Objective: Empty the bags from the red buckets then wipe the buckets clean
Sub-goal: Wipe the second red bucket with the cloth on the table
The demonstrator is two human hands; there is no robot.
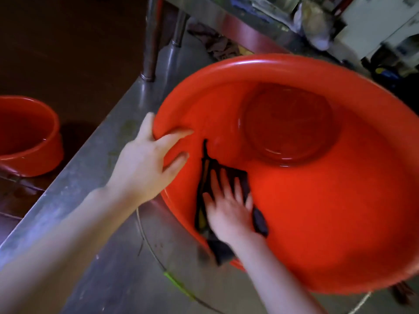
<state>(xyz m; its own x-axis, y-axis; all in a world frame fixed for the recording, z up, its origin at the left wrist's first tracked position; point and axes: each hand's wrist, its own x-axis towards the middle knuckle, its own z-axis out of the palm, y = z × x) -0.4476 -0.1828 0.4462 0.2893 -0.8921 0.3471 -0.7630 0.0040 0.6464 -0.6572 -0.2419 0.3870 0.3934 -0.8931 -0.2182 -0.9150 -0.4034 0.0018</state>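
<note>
A large red bucket (317, 200) is tilted on a steel table, its inside facing me. My left hand (147, 162) grips its near left rim, thumb outside and fingers inside. My right hand (229, 209) lies flat inside the bucket, pressing a dark cloth (240, 177) against the left inner wall. Part of the cloth hangs over the rim below my wrist. A second red bucket (27, 137) stands on the floor at the far left, with nothing visible inside it.
The steel table (113, 257) runs diagonally under the bucket, with a thin cord and a green piece (174, 279) lying on it. Table legs (152, 41) rise at the top. A crumpled rag (217, 44) and cluttered items (317, 23) sit beyond the bucket.
</note>
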